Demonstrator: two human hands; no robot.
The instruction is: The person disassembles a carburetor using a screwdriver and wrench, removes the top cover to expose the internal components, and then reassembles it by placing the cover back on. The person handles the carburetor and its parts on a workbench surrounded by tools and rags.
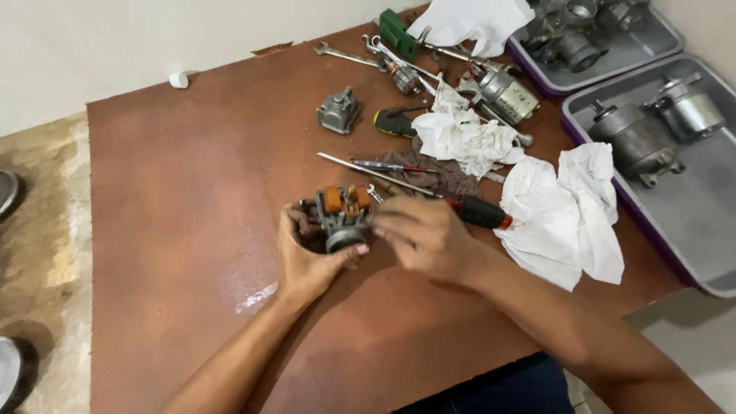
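forearms are reaching in from the bottom edge, meeting over the middle of the brown table [176, 230]. left hand [307, 257] is lying palm up with the wrist bent back, fingers curling round a small grey carburetor body [343, 221] and the thumb pressing against its lower rim, so the hand is closing on the part and cradling it. right hand [425, 238] is coming across from the right, knuckles up, fingertips bunched and pinched together against the right side of the carburetor body; whether they are pinching some small piece there is too hidden to tell. the carburetor body is sitting in the left palm just above the table, its orange float halves facing up and away from the person, its round mouth facing toward the person; its long axis is hard to tell.

just behind the right hand a screwdriver with a black and red handle [479, 211] is lying with its shaft pointing left and away. white rags [567, 207] are lying to the right, beside a purple-edged tray [690, 222] holding metal motor parts. spanners [353, 56] and a grey float bowl [338, 111] are lying farther back.
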